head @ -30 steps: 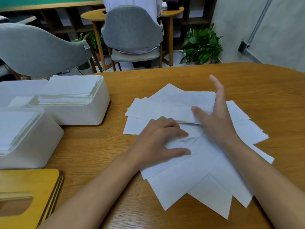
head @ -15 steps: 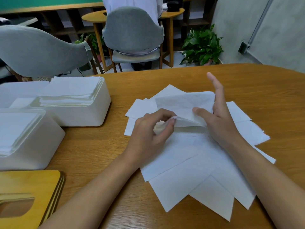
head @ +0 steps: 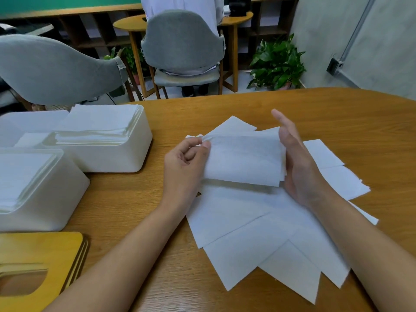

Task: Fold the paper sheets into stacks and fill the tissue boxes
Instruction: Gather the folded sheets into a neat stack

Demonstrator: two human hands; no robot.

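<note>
Several white paper sheets (head: 243,221) lie fanned out on the wooden table (head: 337,122). A small folded stack of sheets (head: 244,162) is lifted above them. My left hand (head: 185,166) pinches its left edge between thumb and forefinger. My right hand (head: 295,161) stands on edge with straight fingers, pressing flat against the stack's right side. Two white tissue boxes stand at the left: the far one (head: 126,154) holds a pile of folded sheets that rises above its rim, the near one (head: 56,194) also holds folded sheets.
Yellow wooden lids (head: 40,266) with an oval slot lie stacked at the near left corner. Behind the table stand two grey chairs (head: 182,46), a round side table (head: 130,23) and a potted plant (head: 276,64). A person in white is beyond the chair.
My left hand went from pressing flat on the sheets to pinching the stack's edge and lifting it. The stack has risen off the table against my right palm.
</note>
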